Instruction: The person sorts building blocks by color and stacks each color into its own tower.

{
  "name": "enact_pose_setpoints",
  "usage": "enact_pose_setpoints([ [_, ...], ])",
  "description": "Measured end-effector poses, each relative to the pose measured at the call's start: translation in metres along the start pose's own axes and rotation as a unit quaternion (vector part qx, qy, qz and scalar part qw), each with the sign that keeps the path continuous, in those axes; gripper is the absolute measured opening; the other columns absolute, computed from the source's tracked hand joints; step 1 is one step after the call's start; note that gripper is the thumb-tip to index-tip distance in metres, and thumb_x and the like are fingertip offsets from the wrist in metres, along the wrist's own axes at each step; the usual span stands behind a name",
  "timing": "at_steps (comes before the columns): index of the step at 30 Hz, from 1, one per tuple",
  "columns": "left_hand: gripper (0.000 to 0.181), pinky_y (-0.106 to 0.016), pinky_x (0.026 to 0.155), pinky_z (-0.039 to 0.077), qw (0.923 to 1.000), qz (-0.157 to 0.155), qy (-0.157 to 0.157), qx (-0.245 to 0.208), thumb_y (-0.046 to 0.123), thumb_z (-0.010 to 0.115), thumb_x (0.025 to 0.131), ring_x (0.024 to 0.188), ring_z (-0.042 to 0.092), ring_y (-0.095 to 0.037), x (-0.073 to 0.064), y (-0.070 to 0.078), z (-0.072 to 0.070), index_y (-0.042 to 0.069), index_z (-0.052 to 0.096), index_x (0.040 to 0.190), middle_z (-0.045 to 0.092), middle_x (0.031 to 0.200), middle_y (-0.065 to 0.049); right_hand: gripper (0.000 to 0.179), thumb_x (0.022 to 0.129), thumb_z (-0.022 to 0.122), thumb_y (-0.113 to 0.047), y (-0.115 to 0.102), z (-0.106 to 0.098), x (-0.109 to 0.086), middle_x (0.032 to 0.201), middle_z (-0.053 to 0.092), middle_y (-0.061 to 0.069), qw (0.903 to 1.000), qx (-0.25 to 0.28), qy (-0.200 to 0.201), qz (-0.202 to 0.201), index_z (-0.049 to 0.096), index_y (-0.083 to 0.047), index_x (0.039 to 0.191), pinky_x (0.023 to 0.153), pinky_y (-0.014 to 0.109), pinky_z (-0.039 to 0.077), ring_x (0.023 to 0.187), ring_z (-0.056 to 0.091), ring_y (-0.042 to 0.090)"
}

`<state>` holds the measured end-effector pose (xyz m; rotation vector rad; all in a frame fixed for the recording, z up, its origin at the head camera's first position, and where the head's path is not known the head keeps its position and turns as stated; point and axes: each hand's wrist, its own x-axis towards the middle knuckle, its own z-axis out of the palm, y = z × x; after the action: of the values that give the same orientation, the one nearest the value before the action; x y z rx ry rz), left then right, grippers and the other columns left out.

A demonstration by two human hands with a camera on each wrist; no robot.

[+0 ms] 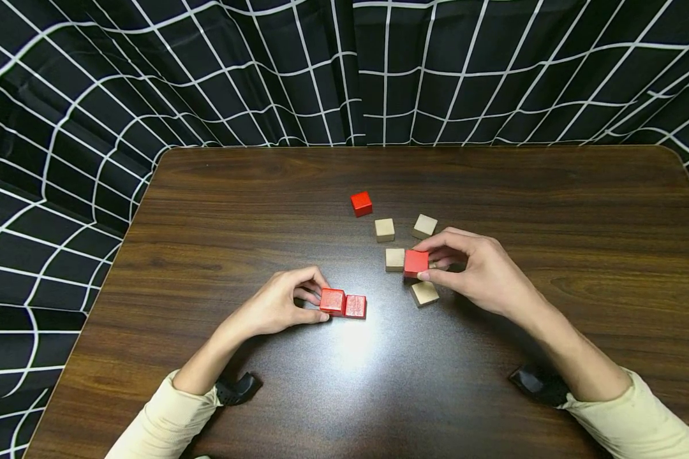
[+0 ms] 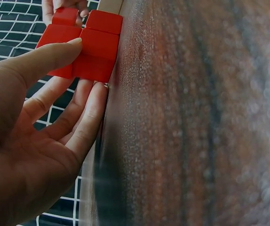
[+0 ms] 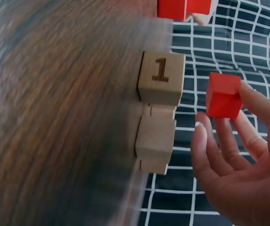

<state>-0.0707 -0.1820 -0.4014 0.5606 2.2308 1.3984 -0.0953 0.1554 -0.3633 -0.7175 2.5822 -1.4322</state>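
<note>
My left hand (image 1: pixel 284 303) pinches a red cube (image 1: pixel 332 298), thumb on its near side. In the left wrist view, this upper cube (image 2: pixel 59 37) sits on a lower red cube (image 2: pixel 97 47). Directly right of that stack, another red cube (image 1: pixel 355 306) rests on the table. My right hand (image 1: pixel 476 268) holds a separate red cube (image 1: pixel 416 262) between thumb and fingers. The right wrist view shows this cube (image 3: pixel 223 95) lifted off the table. From overhead it overlaps the edge of a plain wooden cube (image 1: pixel 394 260).
Around my right hand lie more plain wooden cubes, at the near side (image 1: pixel 425 294) and farther back (image 1: pixel 385 229). One wooden cube (image 3: pixel 160 77) bears a "1". A loose red cube (image 1: pixel 361 203) lies farthest back on the brown table (image 1: pixel 235 210). Black gridded curtains (image 1: pixel 298 70) surround the table.
</note>
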Motion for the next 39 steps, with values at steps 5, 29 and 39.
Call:
enact_pose_setpoints([
  [5, 0.034, -0.028, 0.083, 0.059, 1.0, -0.001, 0.001, -0.002, -0.002, 0.084, 0.075, 0.092, 0.069, -0.018, 0.0, 0.0, 0.0, 0.008, 0.062, 0.098, 0.067, 0.102, -0.008, 0.033, 0.079, 0.084, -0.007, -0.004, 0.004, 0.0, 0.099, 0.067, -0.003, 0.9999, -0.009, -0.01, 0.007, 0.072, -0.015, 0.109, 0.072, 0.025, 0.056, 0.084, 0.064, 0.013],
  [29, 0.033, -0.028, 0.083, 0.059, 1.0, 0.001, 0.002, -0.001, -0.002, 0.084, 0.076, 0.093, 0.069, -0.018, -0.001, -0.001, 0.001, 0.01, 0.062, 0.098, 0.066, 0.103, -0.008, 0.034, 0.076, 0.086, -0.008, -0.014, 0.028, 0.006, 0.101, 0.068, -0.006, 0.9991, 0.024, -0.032, -0.013, 0.073, -0.015, 0.106, 0.071, 0.031, 0.058, 0.081, 0.067, 0.016],
  [39, 0.033, -0.029, 0.083, 0.059, 1.0, -0.001, 0.002, -0.003, -0.002, 0.084, 0.076, 0.093, 0.069, -0.018, 0.0, 0.0, 0.0, 0.01, 0.062, 0.098, 0.066, 0.103, -0.008, 0.033, 0.076, 0.086, -0.01, -0.018, 0.038, 0.009, 0.104, 0.068, -0.006, 0.9972, 0.052, -0.053, -0.012, 0.072, -0.016, 0.106, 0.072, 0.034, 0.06, 0.084, 0.068, 0.017],
])
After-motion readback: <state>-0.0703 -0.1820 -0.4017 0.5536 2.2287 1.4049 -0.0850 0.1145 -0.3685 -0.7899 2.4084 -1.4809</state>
